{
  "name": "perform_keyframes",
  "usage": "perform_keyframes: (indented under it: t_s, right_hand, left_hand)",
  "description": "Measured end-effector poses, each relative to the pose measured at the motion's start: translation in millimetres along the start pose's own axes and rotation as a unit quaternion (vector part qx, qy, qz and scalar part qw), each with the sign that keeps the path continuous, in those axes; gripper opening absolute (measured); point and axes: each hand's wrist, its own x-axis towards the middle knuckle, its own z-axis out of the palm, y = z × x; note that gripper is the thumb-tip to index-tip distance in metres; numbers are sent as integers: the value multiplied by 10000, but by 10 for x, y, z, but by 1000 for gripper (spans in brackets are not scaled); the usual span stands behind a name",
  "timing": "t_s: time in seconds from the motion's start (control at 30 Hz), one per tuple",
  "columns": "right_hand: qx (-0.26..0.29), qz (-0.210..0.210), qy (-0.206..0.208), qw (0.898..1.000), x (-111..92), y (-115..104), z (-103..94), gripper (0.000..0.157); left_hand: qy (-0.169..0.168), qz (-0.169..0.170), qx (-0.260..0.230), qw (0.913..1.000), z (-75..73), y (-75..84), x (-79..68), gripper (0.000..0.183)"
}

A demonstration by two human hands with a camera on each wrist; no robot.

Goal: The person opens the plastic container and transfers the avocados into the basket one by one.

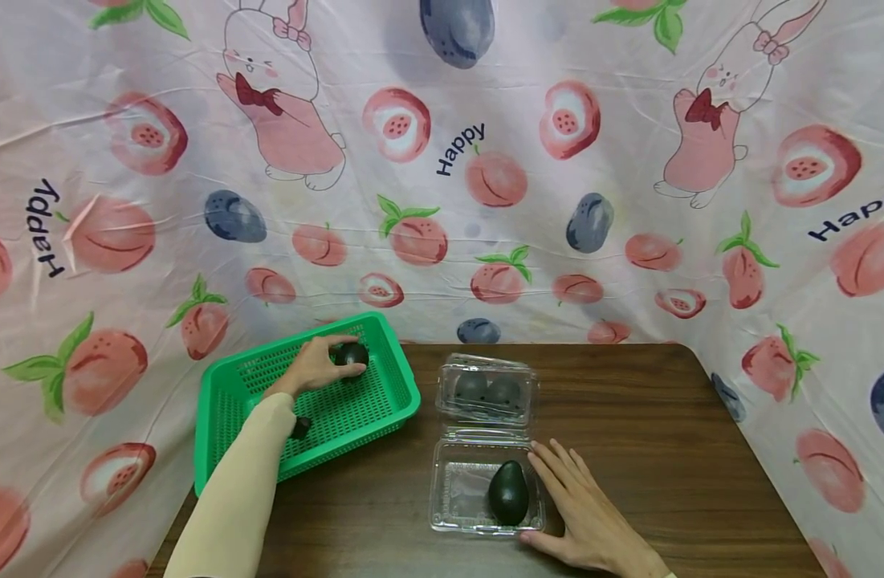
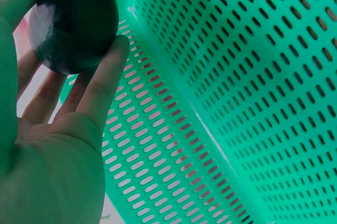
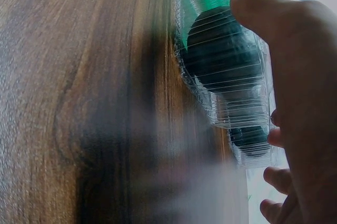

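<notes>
We see a person's left hand (image 1: 315, 366) gripping a dark avocado (image 1: 352, 354) between thumb and fingers inside a green perforated basket (image 1: 407, 393), the fruit at the fingertips with its stem end showing in the left wrist view. We cannot tell whether it touches the basket floor. Just under the left forearm, partly hidden by a pale sleeve (image 1: 232, 498), a smaller patch of a dark object (image 1: 301, 428) shows in the same basket.

Well apart, the right hand (image 1: 586, 514) holds nothing in its grasp; its fingers are stretched out and the thumb spread wide, set along the near side of an open clear plastic clamshell (image 1: 456, 490). Just left of that hand, inside the tray, we find a second avocado (image 1: 509, 496), its narrow end pointing away from the person. Beyond the right fingertips, two dark rounded shapes (image 1: 504, 392) show through clear plastic; we cannot tell how the layers there are stacked. Under the right hand runs a dark wood-grain table (image 1: 629, 417).
</notes>
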Motion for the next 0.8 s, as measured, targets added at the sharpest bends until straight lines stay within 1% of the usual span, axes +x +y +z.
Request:
perform_keyframes:
  t_s: [0.1,0.2,0.3,0.5,0.7,0.8]
  right_hand:
    - [74,33,-92,9999,-3,-2,-3,112]
    - [129,50,-145,9998,-4,-6,-8,110]
    - [86,29,-92,9999,-5,-3,-12,110]
    - [-78,-75,60,9999,1,6,-7,111]
    - [60,42,-90,9999,-6,-5,-15,111]
    - [96,82,-148,9998,-8,-13,-10,111]
  left_hand:
    - [-21,63,91,9999,34,-22,18,73]
    - [-63,54,137,9999,72,-35,38,72]
    - [-84,-7,171,9998,110,-40,53,73]
    - [-103,-125,121,9998,154,-77,65,73]
    - [-131,-148,-20,9998,181,-132,88,74]
    - [-136,-230,-71,9996,196,-159,95,75]
